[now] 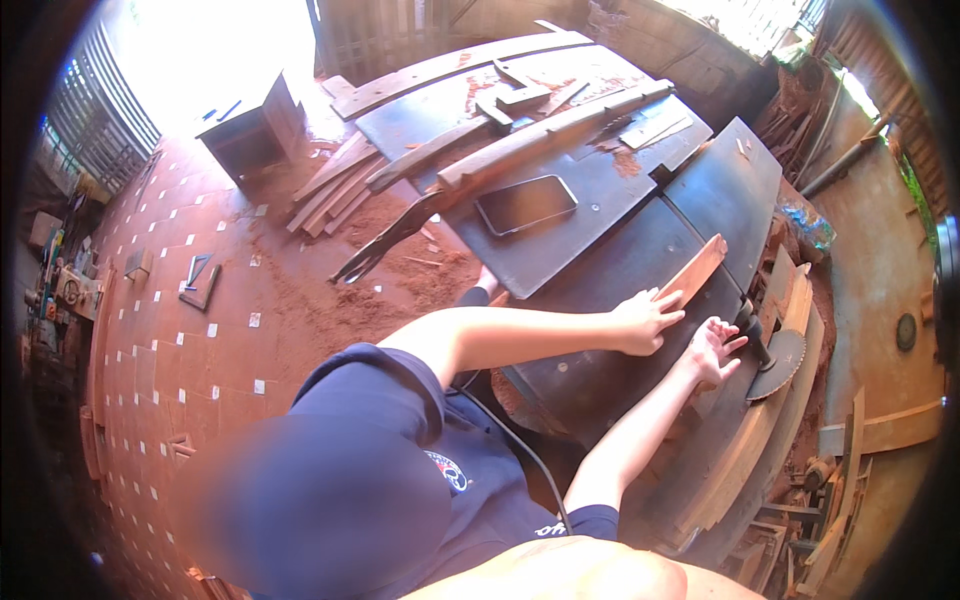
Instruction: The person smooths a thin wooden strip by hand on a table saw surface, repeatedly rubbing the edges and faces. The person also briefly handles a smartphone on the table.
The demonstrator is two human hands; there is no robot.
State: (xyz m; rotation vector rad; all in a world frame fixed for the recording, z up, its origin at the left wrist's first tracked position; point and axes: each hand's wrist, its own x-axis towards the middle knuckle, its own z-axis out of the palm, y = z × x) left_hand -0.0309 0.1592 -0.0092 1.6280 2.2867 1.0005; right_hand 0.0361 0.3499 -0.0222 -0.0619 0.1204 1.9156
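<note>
A short flat wooden piece (695,270) lies on the dark machine table (600,270), close to the slot between the table's parts. My left hand (645,322) is at its near end, the fingers over the wood. To the right of it, my right hand (714,352) hovers by the table's edge with bent fingers apart and nothing visible in them. Just beyond my right hand is a toothed circular saw blade (780,368) on a dark shaft (756,335).
A phone (526,205), a long wooden bar (560,135) and cut wood pieces (520,97) lie on the far table. Long boards (735,470) stand along the right side. Sawdust (400,260), stacked boards (335,190) and a wooden box (255,130) are on the tiled floor at left.
</note>
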